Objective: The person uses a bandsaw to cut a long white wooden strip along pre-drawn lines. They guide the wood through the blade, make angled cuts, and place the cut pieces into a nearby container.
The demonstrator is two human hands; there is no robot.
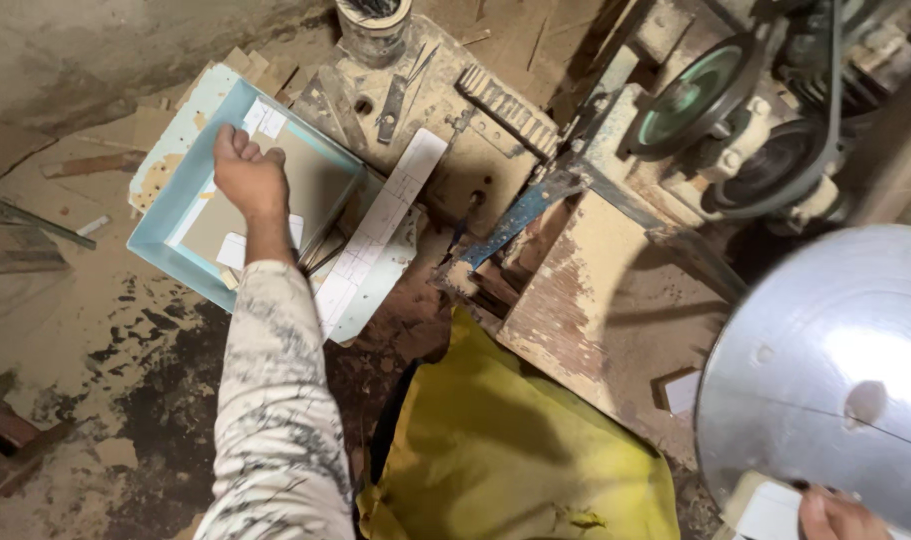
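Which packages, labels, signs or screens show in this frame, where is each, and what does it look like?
No screens or signs.
Light blue tray: open, rectangular, left on the floor, under the left hand.
White slips: small paper rectangles in the tray's far corner.
White strip: long, ruled card leaning beside the tray.
White card: bottom right, at the right hand, under the grey metal disc; grip unclear.

Single head view, looking steeply down, close over workbench (595,330)
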